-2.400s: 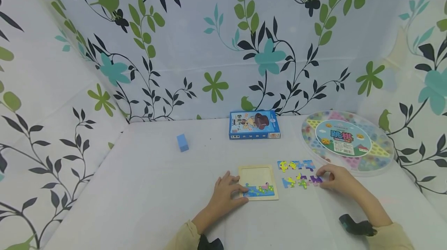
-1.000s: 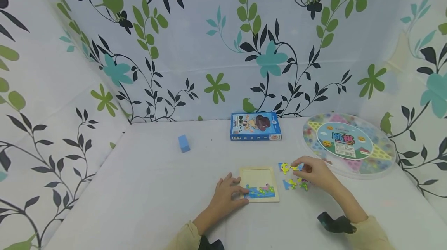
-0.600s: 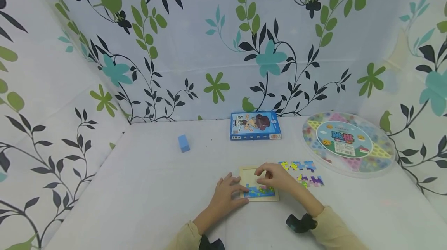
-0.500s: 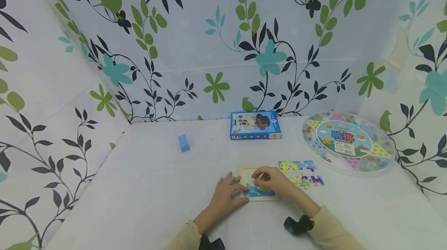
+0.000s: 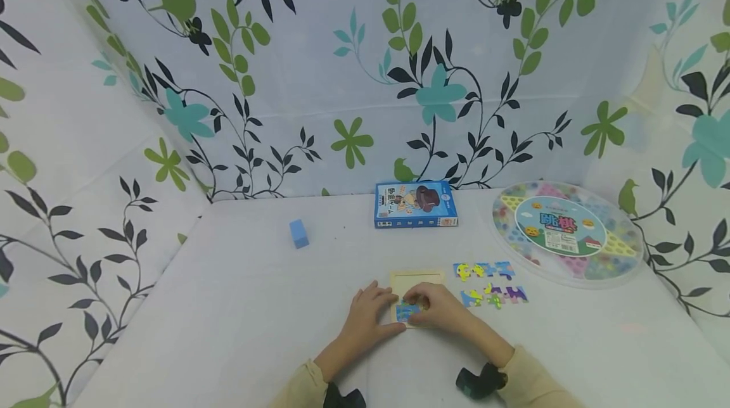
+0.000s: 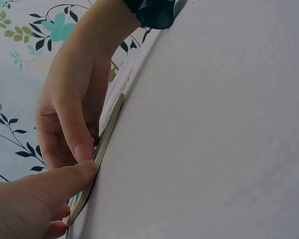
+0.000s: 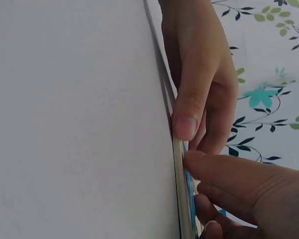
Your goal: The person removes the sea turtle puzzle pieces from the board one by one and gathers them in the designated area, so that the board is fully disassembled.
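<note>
A shallow wooden puzzle tray (image 5: pixel 417 274) lies on the table, with blue pieces (image 5: pixel 405 313) fitted in its lower part. My left hand (image 5: pixel 367 320) holds the tray's lower left corner, thumb along the near edge and fingers over the left side. Over the tray is my right hand (image 5: pixel 441 310), its thumb and fingers curled together on a puzzle piece at the pieces inside; the fingers mostly hide that piece. In the right wrist view the thumb of my right hand (image 7: pixel 239 184) touches the tray by the left thumb. Loose puzzle pieces (image 5: pixel 495 295) lie in two rows right of the tray.
Behind the tray stands a blue game box (image 5: pixel 415 205). A round clear-lidded Chinese checkers set (image 5: pixel 561 225) lies at the back right. To the back left is a small blue block (image 5: pixel 298 234). Leaf-patterned cloth (image 5: pixel 342 78) hangs behind the white table (image 5: pixel 239 306).
My right hand has moved left from the loose pieces to the tray, then down toward the fitted pieces. My left hand has stayed on the tray's corner.
</note>
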A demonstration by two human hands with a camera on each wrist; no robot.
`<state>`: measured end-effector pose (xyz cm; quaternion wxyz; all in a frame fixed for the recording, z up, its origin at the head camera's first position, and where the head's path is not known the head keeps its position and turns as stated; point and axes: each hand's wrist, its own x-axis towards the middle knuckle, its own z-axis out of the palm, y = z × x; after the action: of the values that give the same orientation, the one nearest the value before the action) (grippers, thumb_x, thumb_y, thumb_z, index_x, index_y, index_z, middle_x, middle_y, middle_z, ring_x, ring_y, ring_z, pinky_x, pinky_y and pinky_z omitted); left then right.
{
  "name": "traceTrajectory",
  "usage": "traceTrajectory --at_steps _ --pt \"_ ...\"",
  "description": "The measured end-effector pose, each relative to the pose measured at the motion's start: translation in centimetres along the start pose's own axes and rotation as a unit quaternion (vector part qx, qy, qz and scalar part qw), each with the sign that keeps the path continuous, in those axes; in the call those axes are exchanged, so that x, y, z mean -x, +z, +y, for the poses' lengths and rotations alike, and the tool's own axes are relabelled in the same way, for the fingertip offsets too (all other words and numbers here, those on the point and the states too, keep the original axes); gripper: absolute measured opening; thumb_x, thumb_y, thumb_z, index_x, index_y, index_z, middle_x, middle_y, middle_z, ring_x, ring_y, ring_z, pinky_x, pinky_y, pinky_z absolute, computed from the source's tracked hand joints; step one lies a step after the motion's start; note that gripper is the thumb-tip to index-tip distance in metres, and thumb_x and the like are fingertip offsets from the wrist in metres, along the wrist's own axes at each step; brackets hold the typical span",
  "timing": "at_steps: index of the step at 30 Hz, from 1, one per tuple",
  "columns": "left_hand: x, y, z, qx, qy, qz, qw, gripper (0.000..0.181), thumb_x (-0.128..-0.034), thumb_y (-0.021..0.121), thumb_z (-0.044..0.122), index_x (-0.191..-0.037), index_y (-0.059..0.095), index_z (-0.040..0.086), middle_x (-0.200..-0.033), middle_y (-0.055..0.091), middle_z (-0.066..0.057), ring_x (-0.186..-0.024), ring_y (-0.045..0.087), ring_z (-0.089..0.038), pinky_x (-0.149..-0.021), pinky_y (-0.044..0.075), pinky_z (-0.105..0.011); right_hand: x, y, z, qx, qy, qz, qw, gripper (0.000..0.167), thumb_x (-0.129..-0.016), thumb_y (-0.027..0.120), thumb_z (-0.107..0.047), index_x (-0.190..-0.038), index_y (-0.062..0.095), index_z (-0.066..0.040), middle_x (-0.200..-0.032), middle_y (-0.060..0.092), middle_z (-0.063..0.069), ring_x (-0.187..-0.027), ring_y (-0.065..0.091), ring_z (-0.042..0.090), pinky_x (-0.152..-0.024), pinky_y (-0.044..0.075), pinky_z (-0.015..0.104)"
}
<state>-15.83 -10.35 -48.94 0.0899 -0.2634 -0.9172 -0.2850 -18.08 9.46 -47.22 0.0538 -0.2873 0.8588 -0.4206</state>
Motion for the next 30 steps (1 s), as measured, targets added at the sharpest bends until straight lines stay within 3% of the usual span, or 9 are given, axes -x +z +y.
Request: traceTrajectory --at_steps 5,9,13,30 --pt "0.12 0.28 -0.18 -0.009 -0.012 -0.001 0.9999 0.055 -0.0737 0.067 0.047 -0.112 0.059 0.009 -0.118 0.054 -0.007 -0.122 0.034 -0.033 -0.096 0.023 -0.057 0.19 0.36 -0.77 0.009 0.014 -0.001 0.9999 0.039 -0.07 0.074 -0.01 -0.104 0.06 0.0 -0.093 0.057 0.0 -0.087 0.052 0.018 -0.079 0.043 0.036" --pt "0.17 0.23 -0.13 -0.004 -0.005 0.003 1.0 0.055 -0.0737 0.067 0.046 -0.112 0.059 0.008 -0.118 0.054 -0.007 -0.122 0.034 -0.034 -0.095 0.022 -0.057 0.34 0.47 -0.9 0.024 0.005 0.0 0.9997 0.043 -0.07 0.073 -0.008 -0.109 0.058 0.003 -0.09 0.055 -0.001 -0.082 0.049 0.015 -0.075 0.043 0.032" --pt "0.11 0.17 -0.13 -0.003 0.0 0.006 1.0 0.054 -0.0739 0.068 0.045 -0.111 0.059 0.007 -0.117 0.054 -0.008 -0.121 0.035 -0.035 -0.095 0.023 -0.058 0.32 0.51 -0.71 0.031 -0.01 0.002 0.9995 0.038 -0.072 0.073 -0.009 -0.107 0.06 0.0 -0.09 0.054 -0.002 -0.08 0.047 0.014 -0.07 0.042 0.029" --pt "0.13 0.09 0.0 -0.01 -0.01 -0.007 0.9999 0.053 -0.0747 0.068 0.045 -0.113 0.058 0.009 -0.12 0.053 -0.007 -0.122 0.033 -0.034 -0.096 0.022 -0.056 0.25 0.6 -0.82 0.017 -0.009 0.017 0.9997 0.039 -0.069 0.075 -0.006 -0.104 0.058 -0.005 -0.088 0.052 -0.004 -0.074 0.045 0.013 -0.064 0.042 0.025"
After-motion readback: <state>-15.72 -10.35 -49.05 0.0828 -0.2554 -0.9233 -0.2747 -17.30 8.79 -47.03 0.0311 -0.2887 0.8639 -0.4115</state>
